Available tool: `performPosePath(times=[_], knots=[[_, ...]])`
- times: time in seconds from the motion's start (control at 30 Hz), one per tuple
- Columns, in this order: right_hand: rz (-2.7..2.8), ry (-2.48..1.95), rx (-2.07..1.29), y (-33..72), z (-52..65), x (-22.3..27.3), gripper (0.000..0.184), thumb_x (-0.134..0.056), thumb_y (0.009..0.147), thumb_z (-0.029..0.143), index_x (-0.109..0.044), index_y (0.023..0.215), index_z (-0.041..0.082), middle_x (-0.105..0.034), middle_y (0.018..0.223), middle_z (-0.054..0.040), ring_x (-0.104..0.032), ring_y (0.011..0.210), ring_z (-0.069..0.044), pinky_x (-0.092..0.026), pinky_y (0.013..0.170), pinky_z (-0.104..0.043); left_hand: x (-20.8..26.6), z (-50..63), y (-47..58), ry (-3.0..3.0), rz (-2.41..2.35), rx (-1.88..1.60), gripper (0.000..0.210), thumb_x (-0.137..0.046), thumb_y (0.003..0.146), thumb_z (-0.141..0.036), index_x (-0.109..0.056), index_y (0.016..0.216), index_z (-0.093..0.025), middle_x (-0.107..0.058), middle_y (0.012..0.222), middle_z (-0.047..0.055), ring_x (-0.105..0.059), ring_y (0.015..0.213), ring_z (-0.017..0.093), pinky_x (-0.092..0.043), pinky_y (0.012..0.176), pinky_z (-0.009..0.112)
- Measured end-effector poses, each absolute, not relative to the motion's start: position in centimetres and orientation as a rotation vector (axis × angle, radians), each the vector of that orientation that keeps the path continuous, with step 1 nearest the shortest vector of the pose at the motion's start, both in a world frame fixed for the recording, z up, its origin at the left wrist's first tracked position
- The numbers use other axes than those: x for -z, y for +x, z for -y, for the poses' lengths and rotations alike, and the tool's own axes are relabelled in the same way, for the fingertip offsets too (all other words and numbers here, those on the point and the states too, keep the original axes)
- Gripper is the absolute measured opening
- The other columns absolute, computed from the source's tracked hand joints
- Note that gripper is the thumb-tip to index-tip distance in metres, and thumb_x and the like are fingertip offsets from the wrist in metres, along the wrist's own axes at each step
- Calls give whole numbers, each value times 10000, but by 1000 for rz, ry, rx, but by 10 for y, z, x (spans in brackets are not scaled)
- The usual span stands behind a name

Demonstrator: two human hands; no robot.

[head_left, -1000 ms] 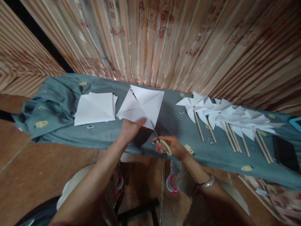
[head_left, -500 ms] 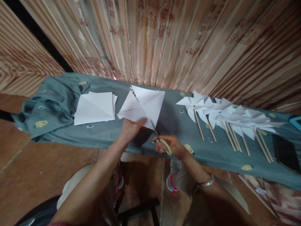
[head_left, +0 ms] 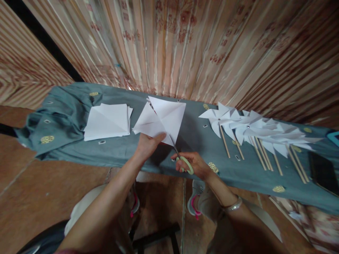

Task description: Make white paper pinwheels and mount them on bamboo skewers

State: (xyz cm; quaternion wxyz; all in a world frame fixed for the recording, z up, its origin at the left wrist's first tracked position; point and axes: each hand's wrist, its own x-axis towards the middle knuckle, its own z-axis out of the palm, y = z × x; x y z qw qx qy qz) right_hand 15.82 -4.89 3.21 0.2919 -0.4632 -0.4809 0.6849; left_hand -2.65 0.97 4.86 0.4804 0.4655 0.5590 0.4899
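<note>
**Close two-handed grip**

Your bare left forearm (head_left: 111,197) slanted forward and right; your bare left hand (head_left: 148,144) pinched, thumb (head_left: 160,137) extended on top, fingers hidden. Your bare right forearm (head_left: 222,191) angled forward and left, your bare right hand (head_left: 194,164) curled closed nearby.

Left hand (head_left: 148,144) partly hidden by paper (head_left: 169,118), blue object (head_left: 334,138) cropped

Viewing remotely, I log a polished silver bracelet (head_left: 235,204), between four and five o'clock, above the right hand (head_left: 196,164). Drab brownish trousers (head_left: 210,208), five o'clock. Grey shoes (head_left: 198,186) at five and seven, bright pink trim (head_left: 196,211) on both. Dark reddish clothing edge (head_left: 67,252), seven-thirty; I can't make out its cut.
</note>
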Motion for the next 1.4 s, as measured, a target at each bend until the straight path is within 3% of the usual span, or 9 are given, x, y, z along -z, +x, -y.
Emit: performPosePath(times=[0.33, 0.63, 0.9, 1.4], knots=[[1257, -1235, -1821, 158, 49, -33, 500, -801, 592, 543, -714, 882, 145, -625, 599, 11, -540, 520, -85, -438, 516, -219, -53, -9, -25, 1078, -1329, -1207, 282, -739, 562, -326, -576, 723, -161, -644, 698, 36, -582, 607, 164, -494, 501, 259], [1290, -1248, -1803, 157, 48, -32, 516, -785, 601, 572, -719, 885, 147, -620, 584, 11, -537, 505, -86, -446, 505, -219, -46, -12, -26, 1117, -1334, -1242, 279, -744, 578, -318, -602, 761, -163, -689, 773, 60, -626, 690, 186, -533, 598, 282], [1324, -1224, -1811, 158, 48, -31, 529, -776, 629, 558, -718, 946, 139, -616, 597, 8, -539, 524, -90, -448, 517, -226, -51, -11, -24, 1058, -1322, -1222, 241, -735, 558, -307, -595, 682, -156, -669, 704, 53, -588, 581, 165, -513, 488, 270], [1207, -1263, -1849, 154, 49, -32, 533, -834, 533, 534, -730, 883, 145, -609, 557, 26, -536, 490, -76, -428, 487, -212, -52, -11, -26, 1078, -1320, -1256, 265, -739, 551, -310, -617, 724, -150, -674, 724, 53, -593, 612, 171, -532, 521, 276]])
